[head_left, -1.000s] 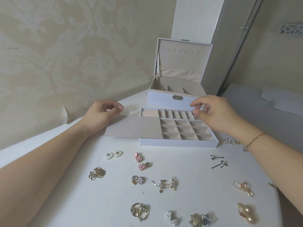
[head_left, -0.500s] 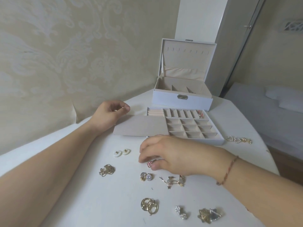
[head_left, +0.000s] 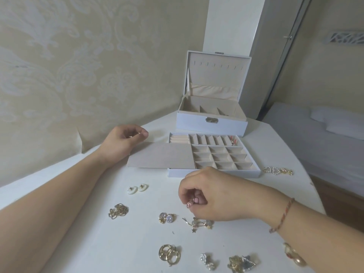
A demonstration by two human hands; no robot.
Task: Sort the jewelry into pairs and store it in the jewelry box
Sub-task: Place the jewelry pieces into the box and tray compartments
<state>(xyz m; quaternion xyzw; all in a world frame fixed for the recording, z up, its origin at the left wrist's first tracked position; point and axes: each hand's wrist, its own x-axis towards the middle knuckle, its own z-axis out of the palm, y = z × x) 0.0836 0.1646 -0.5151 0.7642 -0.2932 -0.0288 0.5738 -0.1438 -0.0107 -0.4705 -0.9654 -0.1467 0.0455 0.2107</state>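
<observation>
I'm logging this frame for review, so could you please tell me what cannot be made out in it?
Head view only:
- Pink earrings: the right hand covers them; whether it holds one or both is unclear.
- Left hand: curled fingers hide whatever may be inside.
- Jewelry box: its front wall hides the compartment floors.
- Gold earring: partly behind the right forearm.
- Red item in the tray's back-right slot: too small to identify.

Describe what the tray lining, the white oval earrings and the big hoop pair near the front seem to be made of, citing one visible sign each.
Tray lining: probably velvety fabric; matte beige, no glare.
White oval earrings: perhaps enamel, shell or plastic; smooth, glossy white with gold centres.
Hoop pair: gold-toned metal, polished; bright highlights on the curves. Whether it is solid gold or plated cannot be told.
</observation>
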